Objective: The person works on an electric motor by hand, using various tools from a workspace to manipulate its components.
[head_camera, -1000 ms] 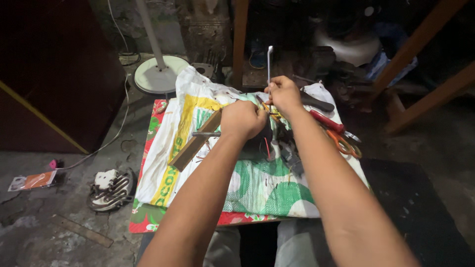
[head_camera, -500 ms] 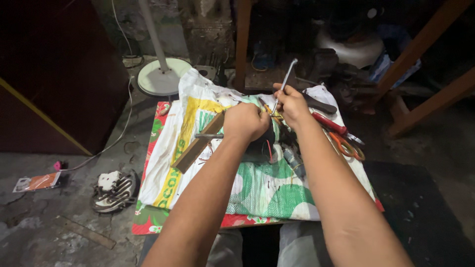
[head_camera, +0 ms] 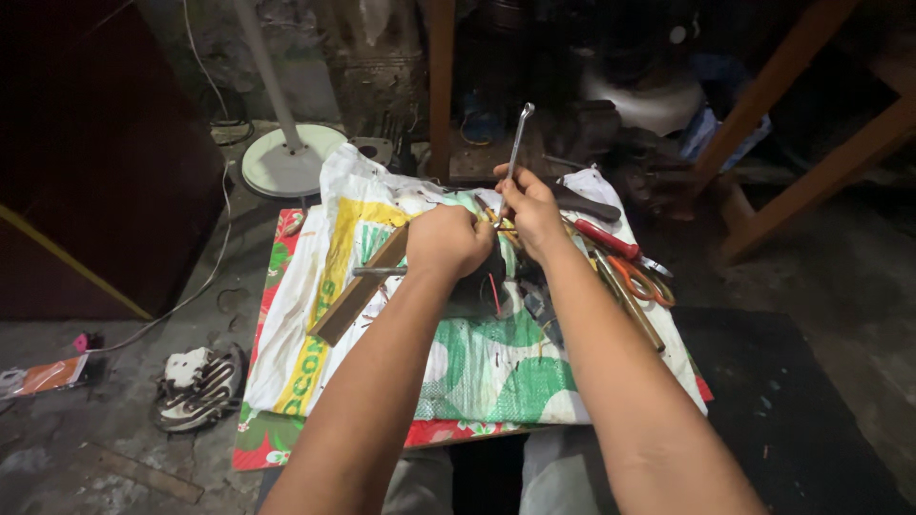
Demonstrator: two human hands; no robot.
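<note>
At the far middle of the worktop (head_camera: pixel 286 448), both hands meet over a dark small part (head_camera: pixel 482 286) that lies on a white woven sack (head_camera: pixel 315 286) spread across it. The left hand (head_camera: pixel 448 238) is clenched in a fist, its grip closed down on that dark part, though what exactly the fingers enclose is hidden. The right hand (head_camera: pixel 530 210), just beside and touching it, has its grip closed on the lower end of a slim metal spanner (head_camera: pixel 518 143), which stands nearly upright, tilted slightly right. The sack bears a yellow band on its left side and green patches near the person; under it shows a red flowered cloth (head_camera: pixel 277 439). A wooden strip (head_camera: pixel 358 286) lies diagonally left of the fist. Right of the hands lie a red-handled tool (head_camera: pixel 606 238) and orange-handled scissors (head_camera: pixel 644 281). On the floor at far left lies an orange flat packet (head_camera: pixel 48 374).
</note>
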